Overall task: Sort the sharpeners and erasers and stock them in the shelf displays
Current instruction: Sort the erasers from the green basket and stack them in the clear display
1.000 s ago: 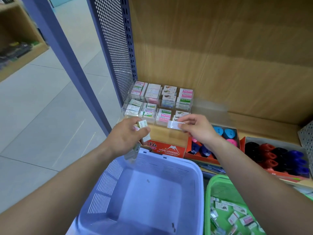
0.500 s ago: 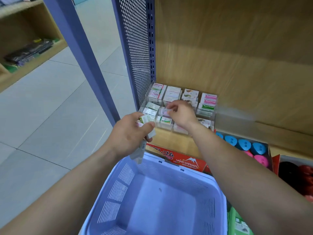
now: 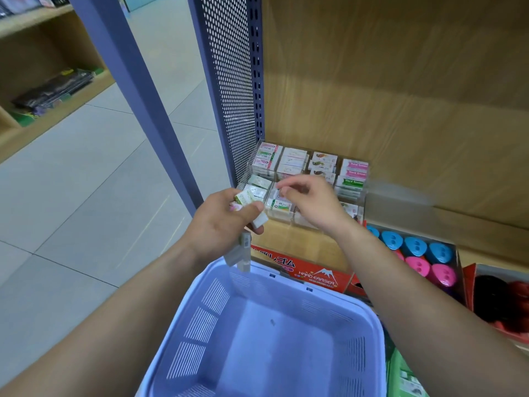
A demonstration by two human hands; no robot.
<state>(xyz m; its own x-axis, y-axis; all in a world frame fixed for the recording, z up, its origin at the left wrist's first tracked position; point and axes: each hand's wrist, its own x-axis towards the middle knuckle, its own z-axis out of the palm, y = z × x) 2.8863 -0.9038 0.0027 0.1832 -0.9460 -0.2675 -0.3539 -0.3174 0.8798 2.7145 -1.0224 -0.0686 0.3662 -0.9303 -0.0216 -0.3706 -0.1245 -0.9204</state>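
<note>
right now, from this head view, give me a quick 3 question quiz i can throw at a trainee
1. True or false: the lilac basket is full of stock.
2. The left hand grips: A erasers, B pens, C scissors?
3. Fill in: the blue and pink sharpeners sit to the ___ of the clear eraser display.
Key: 1 false; 2 A; 3 right.

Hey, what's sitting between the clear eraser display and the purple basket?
In the head view: a bare strip of wooden shelf, then the red Hard Eraser box, its near edge hidden behind the purple basket.
</note>
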